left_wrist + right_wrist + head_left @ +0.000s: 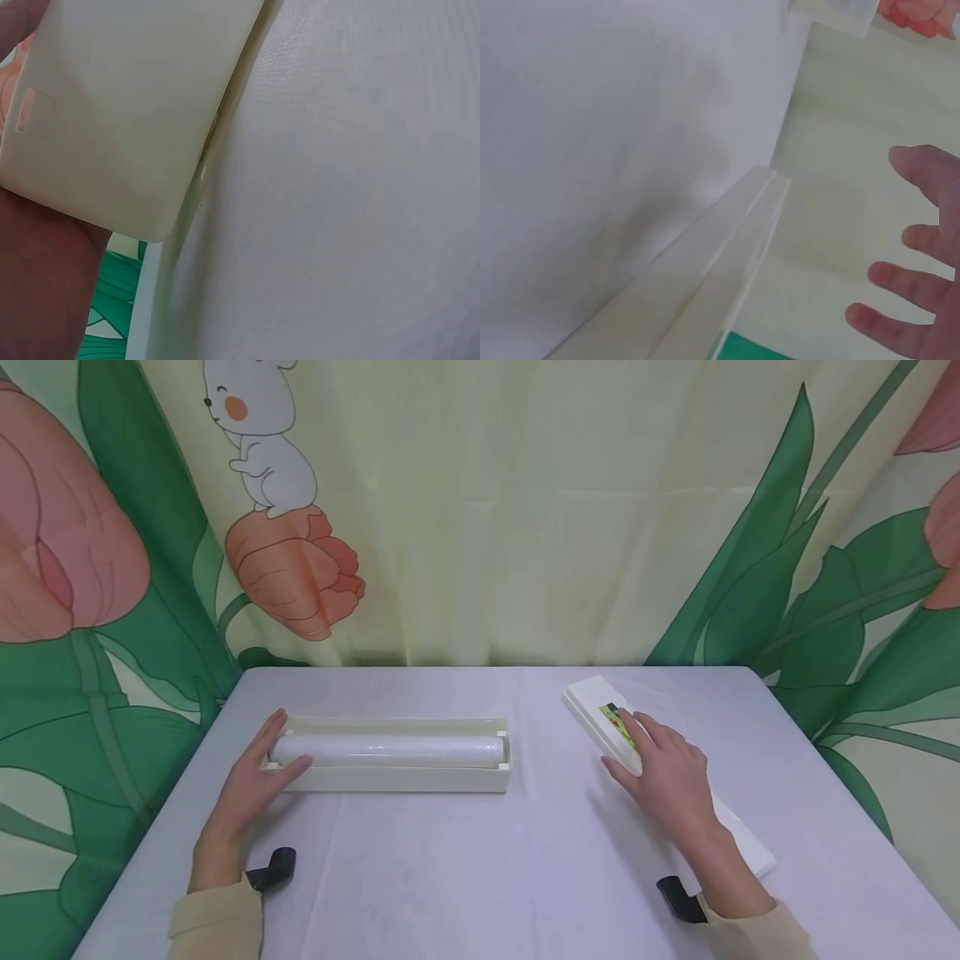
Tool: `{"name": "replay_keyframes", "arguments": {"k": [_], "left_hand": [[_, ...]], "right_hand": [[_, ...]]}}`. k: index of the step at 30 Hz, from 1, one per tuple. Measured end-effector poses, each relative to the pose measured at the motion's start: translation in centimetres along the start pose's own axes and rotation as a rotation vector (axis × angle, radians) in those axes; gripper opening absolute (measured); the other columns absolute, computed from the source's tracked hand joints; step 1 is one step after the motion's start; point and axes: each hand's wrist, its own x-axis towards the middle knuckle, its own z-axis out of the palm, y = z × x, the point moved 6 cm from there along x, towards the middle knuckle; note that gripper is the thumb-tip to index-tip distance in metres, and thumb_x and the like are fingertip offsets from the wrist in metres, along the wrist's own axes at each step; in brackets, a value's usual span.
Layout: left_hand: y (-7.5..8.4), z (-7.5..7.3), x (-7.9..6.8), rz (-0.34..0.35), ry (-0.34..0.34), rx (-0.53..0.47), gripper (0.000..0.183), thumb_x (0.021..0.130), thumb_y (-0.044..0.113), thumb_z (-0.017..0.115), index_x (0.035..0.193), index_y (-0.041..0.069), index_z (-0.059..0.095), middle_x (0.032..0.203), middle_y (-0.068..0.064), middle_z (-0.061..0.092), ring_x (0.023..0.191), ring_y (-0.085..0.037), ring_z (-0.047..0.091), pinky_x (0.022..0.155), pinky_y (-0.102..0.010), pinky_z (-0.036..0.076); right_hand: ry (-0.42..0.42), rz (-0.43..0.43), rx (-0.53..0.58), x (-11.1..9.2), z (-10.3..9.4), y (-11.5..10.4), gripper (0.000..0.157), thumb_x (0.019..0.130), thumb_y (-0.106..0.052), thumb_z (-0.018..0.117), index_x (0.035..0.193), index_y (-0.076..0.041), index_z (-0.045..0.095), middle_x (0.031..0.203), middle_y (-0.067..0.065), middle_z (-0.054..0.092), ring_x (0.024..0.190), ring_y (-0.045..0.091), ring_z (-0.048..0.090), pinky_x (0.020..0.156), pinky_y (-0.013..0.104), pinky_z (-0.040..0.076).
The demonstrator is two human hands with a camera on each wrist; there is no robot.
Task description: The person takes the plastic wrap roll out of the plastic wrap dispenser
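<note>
A white cling film dispenser box (397, 780) lies lengthwise on the table in the head view, its top off. Inside it rests a shiny white roll of film (386, 750). My left hand (251, 777) holds the box's left end, thumb over the near side and fingers at the far side. The left wrist view shows the box's end wall (112, 112) close up. To the right, the long white lid (742, 839) lies slanted, with a colourful label (618, 727). Above it hovers my right hand (667, 781), fingers spread and apart from the lid in the right wrist view.
A white cloth covers the table (450, 877). Behind it hangs a curtain (487, 527) printed with a rabbit, a carrot and tulips. A black wrist mount (277, 864) juts from the left sleeve, and another black mount (678, 897) from the right.
</note>
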Motion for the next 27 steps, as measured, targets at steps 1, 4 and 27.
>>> {"name": "replay_keyframes", "arguments": {"k": [1,4,27], "left_hand": [[0.0,0.0,0.0,-0.002,0.000,0.004,0.091,0.096,0.038,0.069,0.163,0.013,0.013,0.168,-0.014,0.007,0.152,-0.039,0.003,0.115,-0.070,0.008],[0.0,0.0,0.0,-0.004,-0.001,0.008,0.091,0.096,0.038,0.069,0.163,0.012,0.013,0.168,-0.013,0.007,0.152,-0.039,0.003,0.115,-0.070,0.008],[-0.3,0.0,0.4,-0.021,0.004,0.027,0.093,0.094,0.041,0.071,0.163,0.012,0.014,0.168,-0.014,0.009,0.153,-0.039,0.004,0.114,-0.071,0.009]], "right_hand": [[0.019,-0.017,0.007,0.2,0.0,-0.3,0.067,0.088,-0.029,0.076,0.147,-0.008,0.050,0.140,0.023,0.053,0.122,0.048,0.051,0.086,0.072,0.041],[0.061,-0.064,0.036,0.8,0.1,-1.1,0.063,0.089,-0.025,0.077,0.144,-0.008,0.054,0.138,0.021,0.055,0.122,0.046,0.053,0.088,0.071,0.041],[0.037,-0.285,0.149,4.6,2.9,-6.7,0.062,0.089,-0.027,0.078,0.145,-0.012,0.056,0.137,0.012,0.060,0.128,0.037,0.053,0.101,0.062,0.040]]}}
